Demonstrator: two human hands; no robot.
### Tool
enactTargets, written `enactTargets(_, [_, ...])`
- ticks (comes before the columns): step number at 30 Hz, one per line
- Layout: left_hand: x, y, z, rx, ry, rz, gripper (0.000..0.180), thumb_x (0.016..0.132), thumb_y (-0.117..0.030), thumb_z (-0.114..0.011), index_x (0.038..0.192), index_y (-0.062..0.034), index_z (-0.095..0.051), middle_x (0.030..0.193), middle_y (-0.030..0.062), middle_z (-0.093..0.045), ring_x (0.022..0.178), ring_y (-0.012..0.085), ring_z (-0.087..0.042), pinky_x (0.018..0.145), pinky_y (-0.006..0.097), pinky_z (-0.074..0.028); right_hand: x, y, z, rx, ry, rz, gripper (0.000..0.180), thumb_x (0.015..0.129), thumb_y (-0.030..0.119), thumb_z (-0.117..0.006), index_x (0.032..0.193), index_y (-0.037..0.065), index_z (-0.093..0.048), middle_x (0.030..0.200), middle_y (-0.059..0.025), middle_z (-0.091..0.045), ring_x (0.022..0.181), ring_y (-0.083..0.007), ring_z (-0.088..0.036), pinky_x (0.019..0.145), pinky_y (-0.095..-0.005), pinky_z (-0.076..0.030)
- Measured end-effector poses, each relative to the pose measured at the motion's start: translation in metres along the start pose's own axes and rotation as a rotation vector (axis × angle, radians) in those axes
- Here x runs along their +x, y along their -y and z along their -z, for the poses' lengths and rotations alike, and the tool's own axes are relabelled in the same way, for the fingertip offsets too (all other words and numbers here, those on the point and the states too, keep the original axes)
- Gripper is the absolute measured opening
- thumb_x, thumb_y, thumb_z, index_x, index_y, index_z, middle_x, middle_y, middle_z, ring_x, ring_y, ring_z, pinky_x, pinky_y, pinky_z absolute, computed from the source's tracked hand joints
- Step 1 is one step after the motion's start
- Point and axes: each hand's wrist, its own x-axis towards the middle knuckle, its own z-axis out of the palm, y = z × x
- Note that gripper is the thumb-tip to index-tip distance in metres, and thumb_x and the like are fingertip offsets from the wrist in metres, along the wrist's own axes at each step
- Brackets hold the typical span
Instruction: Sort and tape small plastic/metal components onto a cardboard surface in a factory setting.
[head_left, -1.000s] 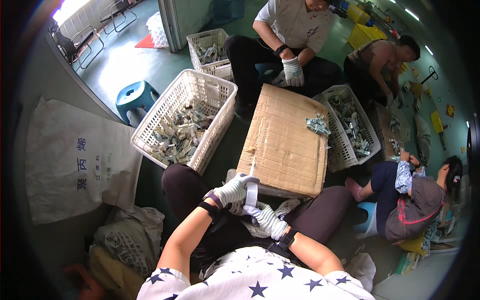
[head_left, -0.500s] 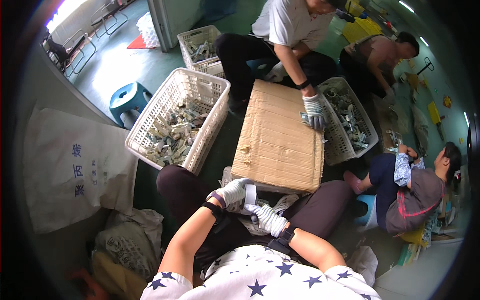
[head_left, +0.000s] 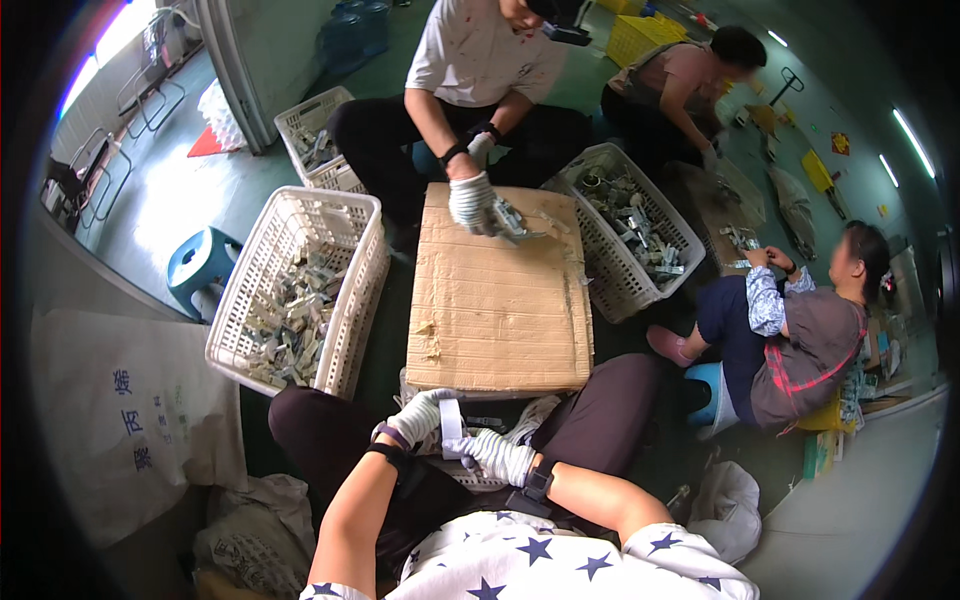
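Both my hands wear striped work gloves and meet over my lap, just below the near edge of a cardboard slab (head_left: 500,330). My left hand (head_left: 416,416) grips what looks like a roll of white tape (head_left: 451,418). Against its lower end my right hand (head_left: 503,456) pinches, with the fingertips partly hidden. Across the slab, a co-worker's gloved hand (head_left: 470,203) holds some flat metal pieces (head_left: 512,220) over the far part of the cardboard.
White crates of small metal parts stand left (head_left: 300,290), right (head_left: 640,235) and far left (head_left: 315,135) of the slab. A blue stool (head_left: 200,262) is beyond the left crate. A woven sack (head_left: 140,400) lies left. Two other people work at the right.
My view has swung rightward. The white piece between my hands now looks longer and flatter. The co-worker's hand has moved from beside the right crate to over the cardboard, with metal pieces.
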Motion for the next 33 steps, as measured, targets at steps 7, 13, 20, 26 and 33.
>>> enactTargets(7, [0.014, 0.011, 0.008, 0.254, -0.108, -0.085, 0.018, 0.087, 0.0, -0.053, 0.1, -0.0042, -0.066, 0.089, 0.0066, -0.067, 0.077, 0.019, -0.065, 0.071, 0.031, -0.054, -0.024, 0.032, 0.06, -0.058, -0.022, -0.179, 0.045, 0.091, 0.037, -0.058, 0.122, 0.005, -0.052, 0.095, -0.0094, -0.063, 0.059, -0.0126, -0.058, 0.047, -0.0215, -0.046])
enactTargets(13, [0.007, -0.002, -0.013, -0.029, -0.194, 0.087, 0.009, 0.083, -0.014, -0.066, 0.079, -0.0066, -0.063, 0.069, 0.0052, -0.062, 0.057, 0.02, -0.059, 0.059, 0.033, -0.05, -0.063, 0.111, 0.147, 0.096, -0.075, -0.093, 0.053, 0.095, 0.039, -0.051, 0.138, 0.01, -0.038, 0.111, -0.0178, -0.06, 0.081, -0.0243, -0.066, 0.062, -0.0305, -0.055])
enactTargets(20, [0.002, -0.013, -0.032, -0.095, -0.184, 0.118, 0.012, 0.081, -0.012, -0.063, 0.088, -0.0029, -0.062, 0.07, 0.0083, -0.061, 0.058, 0.0243, -0.059, 0.061, 0.039, -0.051, -0.064, 0.211, 0.257, -0.394, -0.429, 0.054, 0.041, 0.092, 0.037, -0.056, 0.124, 0.011, -0.054, 0.088, -0.007, -0.065, 0.053, -0.0105, -0.053, 0.046, -0.0244, -0.044])
enactTargets(26, [0.018, -0.012, -0.029, -0.209, -0.253, 0.104, 0.014, 0.084, -0.001, -0.058, 0.097, 0.0023, -0.057, 0.09, 0.012, -0.062, 0.077, 0.0222, -0.061, 0.068, 0.034, -0.052, 0.068, 0.28, 0.44, -0.999, -0.993, 0.348, 0.02, 0.087, 0.02, -0.054, 0.1, 0.009, -0.064, 0.08, -0.0147, -0.066, 0.08, -0.0356, -0.064, 0.073, -0.0408, -0.05])
enactTargets(33, [-0.008, -0.05, -0.07, 0.424, -0.329, 0.2, 0.024, 0.093, -0.011, -0.047, 0.107, 0.0027, -0.063, 0.097, 0.0091, -0.067, 0.09, 0.0187, -0.062, 0.083, 0.031, -0.049, 0.185, 0.398, 0.488, -1.452, -1.029, 0.352, 0.035, 0.083, 0.014, -0.056, 0.118, 0.008, -0.057, 0.135, -0.0126, -0.047, 0.115, -0.0326, -0.052, 0.099, -0.0407, -0.042])
